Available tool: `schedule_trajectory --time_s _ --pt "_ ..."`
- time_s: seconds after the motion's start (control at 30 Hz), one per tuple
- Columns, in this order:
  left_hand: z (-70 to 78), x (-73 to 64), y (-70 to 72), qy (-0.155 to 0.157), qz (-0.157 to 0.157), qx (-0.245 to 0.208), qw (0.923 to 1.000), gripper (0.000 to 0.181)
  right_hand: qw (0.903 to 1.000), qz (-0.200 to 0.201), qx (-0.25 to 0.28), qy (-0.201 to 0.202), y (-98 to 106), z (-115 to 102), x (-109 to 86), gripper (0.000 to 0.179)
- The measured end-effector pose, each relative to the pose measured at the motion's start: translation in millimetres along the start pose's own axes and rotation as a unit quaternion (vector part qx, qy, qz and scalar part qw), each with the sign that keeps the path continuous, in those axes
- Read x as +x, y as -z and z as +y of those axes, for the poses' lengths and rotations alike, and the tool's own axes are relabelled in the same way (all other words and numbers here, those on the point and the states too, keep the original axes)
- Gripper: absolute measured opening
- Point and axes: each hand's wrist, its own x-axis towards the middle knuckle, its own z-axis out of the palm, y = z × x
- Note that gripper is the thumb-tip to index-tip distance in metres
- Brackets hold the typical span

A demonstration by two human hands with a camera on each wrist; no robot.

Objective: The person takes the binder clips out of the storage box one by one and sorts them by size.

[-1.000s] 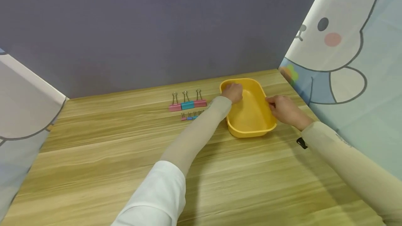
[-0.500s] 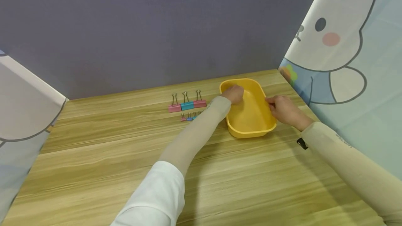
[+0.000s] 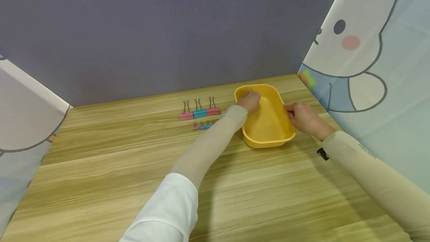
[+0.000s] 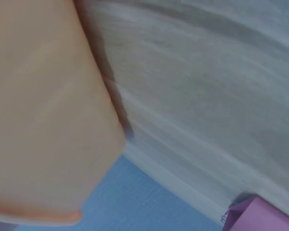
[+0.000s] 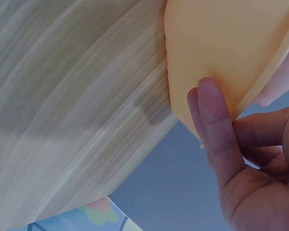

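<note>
A yellow plastic tray stands at the right of the wooden table. My right hand pinches its right rim; in the right wrist view, thumb and fingers of the right hand close on the tray wall. Reaching over the left side, my left hand is inside the tray near its far end. Its fingers point down, tips hidden, and I cannot tell whether it grips anything. Only the tray's outer wall fills the left of the left wrist view, without the left hand.
Left of the tray stand three large binder clips, pink and blue, handles up. A row of several small clips lies before them, partly behind my left forearm. A grey panel rises behind the table; a printed curtain hangs at right.
</note>
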Motion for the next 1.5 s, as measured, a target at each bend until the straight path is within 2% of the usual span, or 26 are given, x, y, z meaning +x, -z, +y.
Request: schedule_trajectory --time_s 0.3,0.6,0.8,0.9,1.07,1.27,1.4,1.5 --pt "1.1 -3.6 -0.4 -0.018 -0.005 0.000 0.9998 0.024 1.0000 -0.002 -0.002 -0.006 0.1 -2.2 1.5 0.031" --pt "-0.1 -8.8 1.1 -0.022 -0.004 0.020 0.9995 0.023 1.0000 0.001 0.002 0.005 -2.2 0.0 6.7 0.031" --pt "0.1 -9.9 1.7 -0.033 -0.004 -0.011 0.9994 0.019 1.0000 0.006 0.001 0.008 -3.6 2.2 8.7 0.031" --pt "1.2 -12.8 7.7 -0.043 0.004 -0.017 0.9989 0.012 1.0000 0.003 0.001 0.007 -4.0 2.2 9.7 0.031" --pt "1.9 -19.8 21.4 -0.069 0.018 -0.013 0.9974 0.010 0.9999 -0.008 0.007 0.002 -4.0 4.2 11.9 0.032" --pt "0.0 -25.2 34.0 -0.084 0.028 -0.009 0.9960 0.005 0.9999 -0.009 0.000 0.009 -2.4 10.7 15.5 0.033" --pt "-6.5 -35.1 43.2 -0.089 0.035 -0.006 0.9954 0.005 0.9998 -0.009 -0.006 0.019 -3.0 12.8 18.8 0.033" --pt "-17.5 -43.9 50.3 -0.094 0.055 0.000 0.9941 0.007 0.9997 -0.003 -0.010 0.024 -3.5 13.2 20.7 0.032"
